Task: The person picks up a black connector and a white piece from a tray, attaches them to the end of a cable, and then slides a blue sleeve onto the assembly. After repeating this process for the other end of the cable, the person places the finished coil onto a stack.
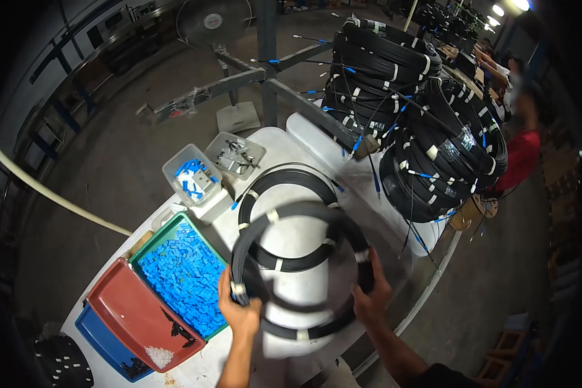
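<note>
Between my hands is a coil of black cable (240, 252), bound at intervals with white tape and blurred by motion. My left hand (240, 312) wraps round its left side, thumb toward the inside. My right hand (373, 294) grips the right side, just below a white tape band. Beyond and partly behind this coil, a second black cable coil (291, 176) lies on the white table (271, 137). Blue-tipped cable ends stick out at that second coil's left and right.
At left stand a green tray (168, 223) of blue connector pieces, a red tray (126, 304) and a blue tray (90, 330). Clear bins (168, 171) sit behind. Stacked cable coils (427, 149) rise at right, beneath a metal post's arms (304, 103). A person in red (522, 158) is beyond.
</note>
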`<state>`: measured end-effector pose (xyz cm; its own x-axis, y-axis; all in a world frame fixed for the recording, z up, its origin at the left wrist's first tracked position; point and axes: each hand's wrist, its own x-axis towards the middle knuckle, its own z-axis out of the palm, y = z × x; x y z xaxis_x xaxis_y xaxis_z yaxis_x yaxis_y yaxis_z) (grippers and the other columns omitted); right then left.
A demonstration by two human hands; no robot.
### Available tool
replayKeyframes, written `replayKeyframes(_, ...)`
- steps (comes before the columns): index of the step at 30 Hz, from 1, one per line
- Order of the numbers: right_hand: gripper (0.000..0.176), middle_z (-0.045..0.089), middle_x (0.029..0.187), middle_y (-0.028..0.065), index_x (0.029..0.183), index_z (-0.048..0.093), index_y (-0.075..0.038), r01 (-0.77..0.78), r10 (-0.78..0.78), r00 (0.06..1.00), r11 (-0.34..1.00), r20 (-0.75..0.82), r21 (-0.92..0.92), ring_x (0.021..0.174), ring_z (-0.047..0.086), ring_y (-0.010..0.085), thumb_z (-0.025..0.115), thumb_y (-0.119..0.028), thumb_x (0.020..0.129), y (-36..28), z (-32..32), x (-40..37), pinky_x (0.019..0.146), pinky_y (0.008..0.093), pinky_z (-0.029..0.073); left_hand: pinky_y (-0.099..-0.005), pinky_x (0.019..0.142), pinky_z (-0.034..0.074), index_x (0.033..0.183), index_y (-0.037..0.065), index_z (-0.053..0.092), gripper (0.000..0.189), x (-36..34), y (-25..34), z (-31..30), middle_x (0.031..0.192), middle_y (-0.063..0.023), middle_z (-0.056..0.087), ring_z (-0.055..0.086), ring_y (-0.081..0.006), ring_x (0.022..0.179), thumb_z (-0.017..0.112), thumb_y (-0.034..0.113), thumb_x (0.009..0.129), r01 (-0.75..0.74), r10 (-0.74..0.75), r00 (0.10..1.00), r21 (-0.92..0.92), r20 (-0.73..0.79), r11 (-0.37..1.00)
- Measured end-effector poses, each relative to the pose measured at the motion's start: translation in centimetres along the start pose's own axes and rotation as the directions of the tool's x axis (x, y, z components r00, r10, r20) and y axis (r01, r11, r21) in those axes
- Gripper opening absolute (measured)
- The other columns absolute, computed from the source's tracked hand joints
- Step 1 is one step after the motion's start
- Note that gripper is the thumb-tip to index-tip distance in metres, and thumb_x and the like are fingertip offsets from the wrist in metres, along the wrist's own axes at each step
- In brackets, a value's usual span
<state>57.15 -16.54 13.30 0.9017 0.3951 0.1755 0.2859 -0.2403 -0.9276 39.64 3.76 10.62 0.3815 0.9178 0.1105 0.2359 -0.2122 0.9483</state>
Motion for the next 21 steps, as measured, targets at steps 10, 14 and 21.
replayKeyframes(10,0.081,0.057,0.144,0.0258,0.151,0.045,0.003,0.157,-0.155,0.987,0.987,-0.051,0.033,0.139,0.053,0.0333,0.051,0.013,0.071,9.5,9.0,11.6,0.117,0.0365,0.036,-0.0363,0.113,0.041,0.138,-0.008,0.057,0.081,12.5,-6.3,7.8,0.137,-0.0216,0.059,0.058,-0.0321,0.128,0.065,-0.005,0.057,0.052,-0.051,0.999,0.084,-0.007,0.995)
replayKeyframes(14,0.080,0.059,0.140,0.0271,0.148,0.049,0.003,0.169,-0.167,0.985,0.985,-0.052,0.035,0.134,0.056,0.0368,0.050,0.015,0.069,10.3,10.1,12.7,0.115,0.0401,0.040,-0.0387,0.111,0.043,0.137,-0.007,0.058,0.080,13.5,-7.3,8.8,0.135,-0.0228,0.062,0.060,-0.0357,0.126,0.066,-0.004,0.057,0.094,-0.094,0.995,0.030,-0.029,0.995)
replayKeyframes(21,0.080,0.058,0.142,0.0268,0.149,0.047,0.003,0.127,-0.127,0.991,0.992,-0.043,0.010,0.136,0.055,0.0360,0.051,0.014,0.070,12.2,10.7,12.9,0.116,0.0393,0.039,-0.0363,0.104,0.048,0.135,-0.003,0.061,0.078,13.6,-8.3,9.3,0.126,-0.0190,0.066,0.065,-0.0312,0.115,0.067,-0.004,0.057,-0.020,0.035,0.998,0.236,-0.057,0.971)
